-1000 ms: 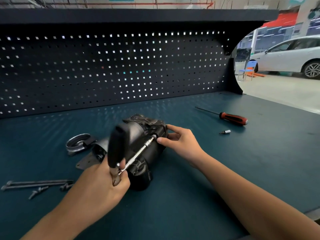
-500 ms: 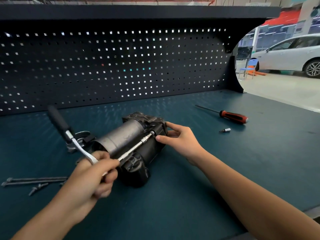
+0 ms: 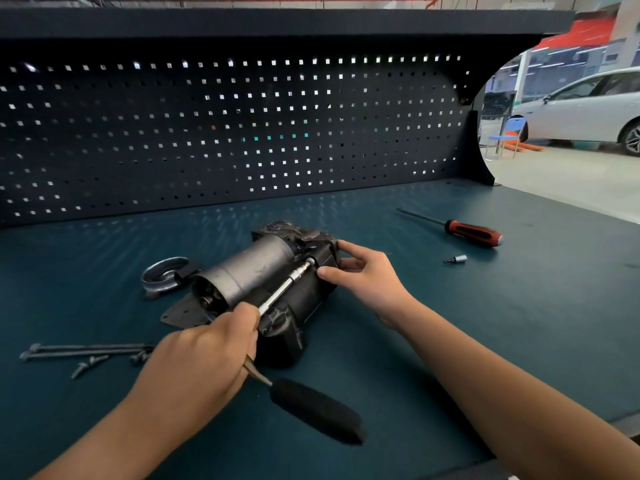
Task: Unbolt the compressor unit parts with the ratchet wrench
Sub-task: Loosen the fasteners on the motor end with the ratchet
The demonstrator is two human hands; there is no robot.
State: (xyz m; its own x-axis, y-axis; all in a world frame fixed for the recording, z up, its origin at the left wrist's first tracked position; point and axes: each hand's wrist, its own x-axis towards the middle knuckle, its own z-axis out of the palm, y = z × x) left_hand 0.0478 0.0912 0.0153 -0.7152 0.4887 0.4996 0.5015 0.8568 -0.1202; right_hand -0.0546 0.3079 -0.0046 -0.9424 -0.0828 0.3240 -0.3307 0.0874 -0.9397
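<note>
Your left hand [image 3: 204, 355] clasps ratchet wrench [image 3: 315, 410] at head, handle free; your right hand [image 3: 367, 275] pinches compressor [image 3: 249, 268] end. Judge compressor heavy, rigid, likely greasy: hold broad end firmly.

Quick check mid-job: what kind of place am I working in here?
Most likely a car repair workshop: a workbench with a perforated back panel, a white car parked beyond, a screwdriver on the bench.

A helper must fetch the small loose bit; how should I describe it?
On the right side of the green bench lies a red-handled screwdriver. Just nearer the person sits the bit: short, silvery, unlike the dark long bolts far left.
</note>
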